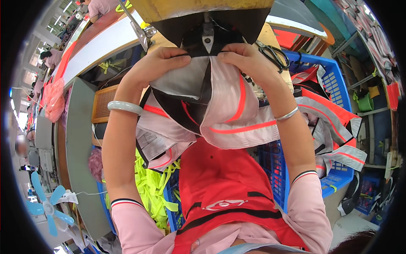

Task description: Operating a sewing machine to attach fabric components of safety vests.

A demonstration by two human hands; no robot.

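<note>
My left hand and my right hand pinch the black upper edge of a silver-grey fabric piece with orange-red stripes and black trim. Each thumb presses on top; the fingers underneath are partly hidden. Between the hands, the edge lies just below the metal presser foot of a sewing machine. Whether the needle is in the cloth I cannot tell. Folds of the fabric hang down toward my red apron, and a striped band of it passes under my right forearm.
Black-handled scissors lie right of the machine. A blue plastic basket holds more striped pieces on the right. Bright yellow strips are heaped lower left. A grey cabinet side and a blue fan stand farther left.
</note>
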